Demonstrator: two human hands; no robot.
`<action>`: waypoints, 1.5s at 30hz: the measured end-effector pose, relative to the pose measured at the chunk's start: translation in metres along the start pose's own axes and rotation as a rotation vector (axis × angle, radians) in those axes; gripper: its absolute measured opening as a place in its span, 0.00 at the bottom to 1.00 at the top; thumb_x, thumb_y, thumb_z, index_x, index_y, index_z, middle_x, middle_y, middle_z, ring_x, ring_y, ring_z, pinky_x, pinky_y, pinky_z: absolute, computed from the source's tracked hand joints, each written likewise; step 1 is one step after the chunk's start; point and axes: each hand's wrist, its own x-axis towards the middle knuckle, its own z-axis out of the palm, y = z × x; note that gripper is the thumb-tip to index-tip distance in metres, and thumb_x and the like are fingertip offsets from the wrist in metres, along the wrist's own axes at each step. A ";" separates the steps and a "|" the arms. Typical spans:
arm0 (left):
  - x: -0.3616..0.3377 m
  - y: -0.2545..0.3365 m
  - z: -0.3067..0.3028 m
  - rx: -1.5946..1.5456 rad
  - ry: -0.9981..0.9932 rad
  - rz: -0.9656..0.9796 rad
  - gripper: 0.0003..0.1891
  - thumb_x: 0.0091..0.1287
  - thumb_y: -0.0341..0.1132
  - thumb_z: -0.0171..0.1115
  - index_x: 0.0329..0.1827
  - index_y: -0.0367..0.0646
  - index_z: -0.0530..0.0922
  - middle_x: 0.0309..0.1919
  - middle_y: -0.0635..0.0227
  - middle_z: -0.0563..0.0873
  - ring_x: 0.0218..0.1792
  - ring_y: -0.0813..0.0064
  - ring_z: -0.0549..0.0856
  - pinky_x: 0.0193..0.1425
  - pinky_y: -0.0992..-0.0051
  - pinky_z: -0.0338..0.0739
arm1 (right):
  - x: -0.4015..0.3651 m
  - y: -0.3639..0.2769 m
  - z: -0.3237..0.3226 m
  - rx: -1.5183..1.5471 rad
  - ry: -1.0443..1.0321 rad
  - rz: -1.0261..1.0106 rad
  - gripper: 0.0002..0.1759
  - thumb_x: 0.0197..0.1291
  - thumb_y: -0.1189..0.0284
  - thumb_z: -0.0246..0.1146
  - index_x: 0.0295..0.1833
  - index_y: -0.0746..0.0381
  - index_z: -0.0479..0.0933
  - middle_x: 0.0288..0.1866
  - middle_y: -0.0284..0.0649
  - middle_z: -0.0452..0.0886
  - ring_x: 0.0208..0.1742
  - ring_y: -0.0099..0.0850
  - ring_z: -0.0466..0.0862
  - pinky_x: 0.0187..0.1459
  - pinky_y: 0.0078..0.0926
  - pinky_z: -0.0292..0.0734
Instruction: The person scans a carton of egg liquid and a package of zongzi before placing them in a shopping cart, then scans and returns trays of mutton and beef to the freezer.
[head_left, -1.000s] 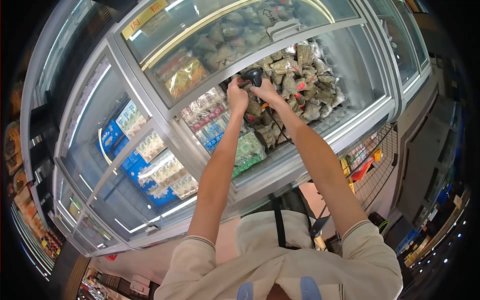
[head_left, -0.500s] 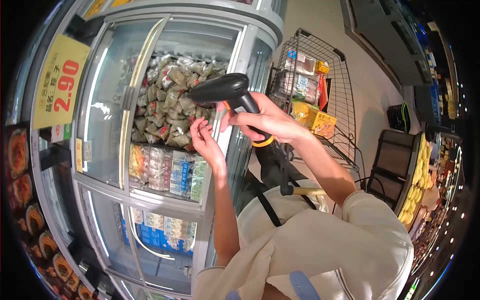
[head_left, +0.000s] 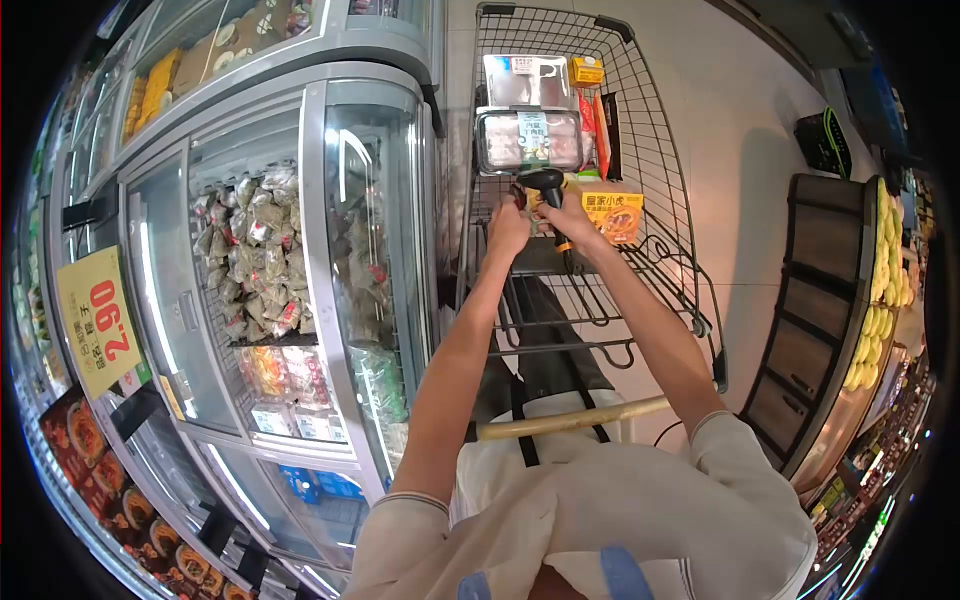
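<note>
My right hand (head_left: 573, 220) is wrapped round the grip of a black barcode scanner (head_left: 544, 180) with a yellow-orange ring at its lower end. It is over the near end of a wire shopping cart (head_left: 672, 130). Close beside it, my left hand (head_left: 508, 230) is closed, with a small dark reddish thing showing at its fingertips that I cannot make out. Just beyond the hands lies a clear-lidded tray of pale food (head_left: 528, 140). A yellow food box (head_left: 612, 217) sits right of my right hand, partly covered by it.
A glass-topped freezer (head_left: 320, 250) stands on the left, holding wrapped dumpling-like parcels (head_left: 255, 250). A yellow price sign (head_left: 100, 320) hangs at its far side. On the right is a dark display stand (head_left: 815, 310) with bananas (head_left: 885, 240). A wooden bar (head_left: 570, 418) crosses before my waist.
Both hands have moved from above the freezer to the right, over the cart, and my view has turned with them. The scanner stays in my right hand; my left fingers have closed.
</note>
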 end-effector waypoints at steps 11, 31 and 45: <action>0.126 -0.203 0.164 -0.355 0.022 0.396 0.18 0.70 0.37 0.63 0.58 0.38 0.79 0.54 0.49 0.86 0.55 0.50 0.86 0.59 0.58 0.80 | 0.093 0.051 0.002 -0.367 -0.145 -0.113 0.34 0.58 0.75 0.66 0.71 0.64 0.67 0.57 0.55 0.79 0.62 0.52 0.79 0.66 0.38 0.73; 0.039 -0.022 0.025 -0.907 0.180 -0.401 0.19 0.76 0.44 0.61 0.58 0.39 0.71 0.47 0.63 0.81 0.47 0.72 0.84 0.48 0.66 0.85 | 0.049 0.043 0.004 -0.355 0.105 -0.388 0.23 0.64 0.65 0.72 0.58 0.67 0.78 0.43 0.51 0.89 0.45 0.45 0.90 0.48 0.38 0.81; -0.249 0.116 -0.238 -1.275 0.045 0.360 0.32 0.81 0.47 0.53 0.80 0.36 0.59 0.71 0.60 0.74 0.68 0.71 0.77 0.70 0.69 0.73 | -0.304 -0.192 0.130 0.256 -0.218 -0.606 0.22 0.70 0.75 0.68 0.65 0.70 0.75 0.49 0.43 0.86 0.39 0.28 0.88 0.33 0.23 0.84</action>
